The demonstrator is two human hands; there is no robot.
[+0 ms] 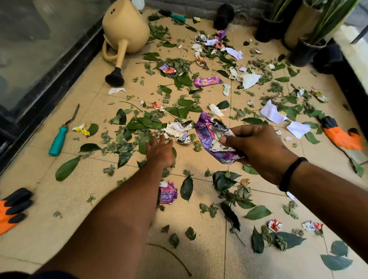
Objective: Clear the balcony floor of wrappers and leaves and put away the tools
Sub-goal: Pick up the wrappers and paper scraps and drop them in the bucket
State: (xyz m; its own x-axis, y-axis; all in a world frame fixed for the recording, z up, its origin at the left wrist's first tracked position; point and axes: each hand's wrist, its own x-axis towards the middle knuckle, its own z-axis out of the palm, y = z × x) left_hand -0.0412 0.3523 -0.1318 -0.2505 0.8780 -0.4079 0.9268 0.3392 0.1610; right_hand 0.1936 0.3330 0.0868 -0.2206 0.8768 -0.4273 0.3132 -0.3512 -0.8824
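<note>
A: Head view, progress entry. The balcony floor (92,97) is littered nearly throughout with green leaves (140,123) and torn paper. Wrappers lying loose: a purple bar wrapper (207,81) mid-floor, a small purple wrapper (168,192) just beside the left forearm, red-and-white scraps (275,225) near the lower right.

B: Tools?

A: None put away, judging by where they lie. A teal-handled tool (58,140) lies by the glass door, a second teal-handled tool (174,16) lies near the back wall, the beige watering can (124,26) is tipped on its side, and orange gloves lie one at the left edge (5,210) and one at the right (341,136). No bin or bag is in view.

B: So early stage?

A: That is the judgement: collecting has only begun, and most of the clearing is left.

B: Pose of the hands?

A: The right hand (257,144) is raised above the floor, fingers and thumb curled round a bundle of a crumpled purple wrapper (208,138) and white paper. The left hand (160,151) reaches forward and low, palm down, fingers extended over the leaves near a crumpled white wrapper (178,128); it holds nothing. Whether its fingertips touch the litter cannot be told.
</note>
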